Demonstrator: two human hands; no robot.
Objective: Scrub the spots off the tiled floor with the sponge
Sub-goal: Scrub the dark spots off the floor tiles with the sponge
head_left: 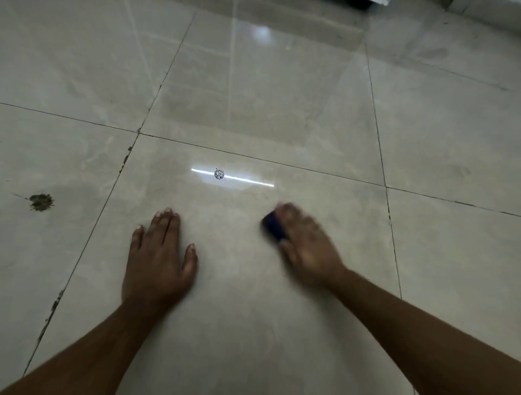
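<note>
My right hand (pixel 306 245) grips a dark blue sponge (pixel 273 227) and presses it on the glossy beige tiled floor (pixel 253 112); the hand is blurred by motion. Only the sponge's left end shows past the fingers. My left hand (pixel 159 253) lies flat on the same tile, fingers straight, palm down. A small speckled spot (pixel 219 174) sits on this tile ahead of both hands, inside a bright light reflection. A dark brown spot (pixel 41 202) marks the tile to the far left.
Dark grout lines (pixel 118 174) divide the large tiles, with grime along the left joint. A dark object's base (pixel 359 2) and a pale wall edge (pixel 479 11) show at the top right.
</note>
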